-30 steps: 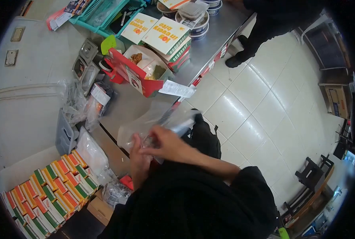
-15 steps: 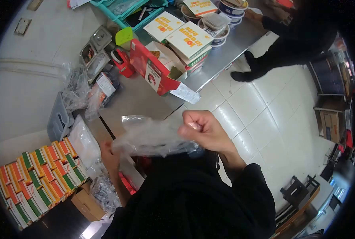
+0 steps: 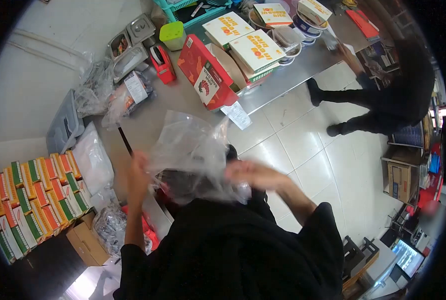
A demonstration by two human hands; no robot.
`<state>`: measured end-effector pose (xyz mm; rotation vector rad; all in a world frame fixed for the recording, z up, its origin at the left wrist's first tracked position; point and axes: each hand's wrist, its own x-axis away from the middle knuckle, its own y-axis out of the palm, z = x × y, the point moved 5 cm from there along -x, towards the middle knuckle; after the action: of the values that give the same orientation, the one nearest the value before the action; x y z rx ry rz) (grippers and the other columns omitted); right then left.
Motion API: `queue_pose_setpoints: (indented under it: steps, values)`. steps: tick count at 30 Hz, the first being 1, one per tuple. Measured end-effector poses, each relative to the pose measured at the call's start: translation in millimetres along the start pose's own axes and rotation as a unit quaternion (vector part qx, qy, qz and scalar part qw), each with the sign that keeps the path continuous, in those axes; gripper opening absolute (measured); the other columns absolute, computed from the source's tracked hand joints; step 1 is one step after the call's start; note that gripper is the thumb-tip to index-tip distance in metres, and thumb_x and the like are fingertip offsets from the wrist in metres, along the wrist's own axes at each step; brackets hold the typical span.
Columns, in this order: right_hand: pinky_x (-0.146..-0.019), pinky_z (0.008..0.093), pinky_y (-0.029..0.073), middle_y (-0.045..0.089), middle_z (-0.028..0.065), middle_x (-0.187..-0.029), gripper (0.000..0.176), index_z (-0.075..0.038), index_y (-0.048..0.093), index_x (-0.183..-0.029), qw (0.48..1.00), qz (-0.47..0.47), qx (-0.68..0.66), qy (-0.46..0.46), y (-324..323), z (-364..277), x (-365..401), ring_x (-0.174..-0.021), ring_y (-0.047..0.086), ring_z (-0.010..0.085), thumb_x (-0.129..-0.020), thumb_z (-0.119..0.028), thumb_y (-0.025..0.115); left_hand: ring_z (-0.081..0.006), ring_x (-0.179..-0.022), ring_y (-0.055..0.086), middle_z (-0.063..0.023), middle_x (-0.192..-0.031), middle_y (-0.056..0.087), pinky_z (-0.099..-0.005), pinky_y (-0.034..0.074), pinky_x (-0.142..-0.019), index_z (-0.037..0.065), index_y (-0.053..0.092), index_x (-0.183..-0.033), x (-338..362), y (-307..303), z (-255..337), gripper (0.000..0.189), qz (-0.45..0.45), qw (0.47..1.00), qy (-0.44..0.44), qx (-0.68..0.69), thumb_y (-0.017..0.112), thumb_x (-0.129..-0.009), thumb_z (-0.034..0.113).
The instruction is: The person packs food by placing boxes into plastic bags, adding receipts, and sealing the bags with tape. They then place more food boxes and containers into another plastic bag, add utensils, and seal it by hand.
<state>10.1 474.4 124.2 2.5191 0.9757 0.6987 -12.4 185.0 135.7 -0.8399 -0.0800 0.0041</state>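
A clear plastic bag (image 3: 185, 142) is spread out in front of my body, between my two hands. At its left edge my left hand (image 3: 139, 175), blurred by motion, grips the film. My right hand (image 3: 253, 175) is closed on the opposite side, also smeared, with its fingertips partly lost against the plastic. Beyond the bag, on the steel counter (image 3: 168, 102), stands a red food box (image 3: 205, 75) with its lid raised. A printed receipt (image 3: 237, 116) hangs from its near corner.
White boxes (image 3: 255, 51) and stacked lidded bowls (image 3: 308, 25) stand behind the red box. A red tape dispenser (image 3: 163, 65), steel pans (image 3: 129, 47) and folded cartons (image 3: 33, 200) are to the left. A person in black (image 3: 393, 92) stands right of the counter.
The bag has gone from a bunched strip to a wider, opened-out sheet. My right hand has dropped lower. The other person has shifted their stance, and the view has turned slightly.
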Motion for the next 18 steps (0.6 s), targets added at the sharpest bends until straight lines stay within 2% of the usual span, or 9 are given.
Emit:
queue_pose_setpoints:
  steps: [2,4,7,9,10,11,12,16,18]
  values:
    - [-0.06,0.0247,0.04,0.055,0.0003,-0.076,0.015,-0.004,0.053,-0.086,0.979,-0.199,0.041,0.022,32,-3,7,-0.069,0.049,0.008,-0.081,-0.018,0.056,-0.0125,-0.062,0.047,-0.0008,-0.068,0.05,-0.0258,0.038,-0.055,0.004,0.049,-0.081,-7,-22,5,0.02,0.128,0.991,0.023,-0.028,0.061,-0.074,0.019]
    - [-0.059,0.0273,0.04,0.056,0.0047,-0.075,0.013,-0.003,0.052,-0.081,0.94,0.102,0.324,-0.031,-30,30,-3,-0.069,0.051,0.0118,-0.076,-0.013,0.059,-0.0111,-0.068,0.051,-0.0022,-0.076,0.055,-0.0251,0.041,-0.059,0.003,0.052,-0.086,-1,-21,-7,0.024,0.063,0.921,-0.14,0.358,0.062,-0.076,0.023]
    - [-0.055,0.0256,0.041,0.056,0.0035,-0.081,0.015,-0.003,0.054,-0.086,0.801,0.442,0.392,-0.094,-91,5,3,-0.069,0.052,0.0105,-0.077,-0.013,0.06,-0.0106,-0.071,0.053,-0.0031,-0.078,0.056,-0.025,0.044,-0.061,0.002,0.053,-0.087,49,1,-43,0.024,-0.202,0.877,-0.134,0.416,0.06,-0.078,0.023]
    - [-0.054,0.0234,0.042,0.057,0.0043,-0.085,0.02,-0.004,0.054,-0.094,0.866,0.389,0.172,-0.262,-100,18,-2,-0.067,0.054,0.0134,-0.079,-0.016,0.059,-0.0118,-0.067,0.049,-0.0005,-0.072,0.051,-0.0243,0.042,-0.062,0.003,0.053,-0.081,52,-11,38,0.019,-0.353,0.852,0.385,-0.03,0.057,-0.074,0.02]
    - [-0.056,0.0229,0.043,0.057,0.0051,-0.089,0.026,-0.004,0.052,-0.1,0.951,0.277,-0.073,-0.115,-86,27,-4,-0.069,0.054,0.013,-0.079,-0.016,0.059,-0.0118,-0.067,0.049,-0.0005,-0.072,0.051,-0.0243,0.042,-0.062,0.003,0.053,-0.081,53,-14,27,0.019,-0.353,0.852,0.384,-0.031,0.057,-0.074,0.02]
    - [-0.058,0.0224,0.045,0.057,0.0058,-0.092,0.032,-0.004,0.05,-0.107,0.94,0.136,-0.309,0.043,-55,35,5,-0.07,0.055,0.0125,-0.079,-0.017,0.059,-0.012,-0.069,0.052,-0.0027,-0.077,0.054,-0.0245,0.044,-0.06,0.003,0.053,-0.089,39,-17,-14,0.025,-0.327,0.936,0.13,-0.008,0.06,-0.074,0.022]
    - [-0.059,0.0225,0.045,0.055,0.0073,-0.1,0.042,-0.003,0.044,-0.116,0.979,-0.046,-0.193,0.045,-39,48,16,-0.074,0.055,0.011,-0.08,-0.018,0.059,-0.0122,-0.071,0.056,-0.0049,-0.083,0.056,-0.0247,0.047,-0.058,0.002,0.053,-0.097,37,-18,-56,0.032,-0.275,0.952,-0.133,0.019,0.064,-0.075,0.024]
    - [-0.062,0.0266,0.044,0.058,0.0076,-0.086,0.049,0.002,0.05,-0.105,0.912,-0.388,-0.031,-0.127,14,22,14,-0.071,0.052,0.0105,-0.074,-0.033,0.065,-0.012,-0.073,0.056,-0.0056,-0.086,0.057,-0.0241,0.047,-0.058,0.002,0.052,-0.102,26,-17,-77,0.033,0.096,0.953,-0.127,0.258,0.063,-0.075,0.017]
    - [-0.064,0.0262,0.044,0.057,0.0083,-0.08,0.045,0.003,0.052,-0.096,0.977,-0.015,-0.212,-0.015,-53,56,6,-0.076,0.054,0.0159,-0.075,-0.035,0.063,-0.0125,-0.075,0.056,-0.0049,-0.084,0.057,-0.0263,0.047,-0.063,0.003,0.051,-0.1,64,7,-111,0.025,-0.188,0.802,-0.267,0.501,0.058,-0.078,0.011]
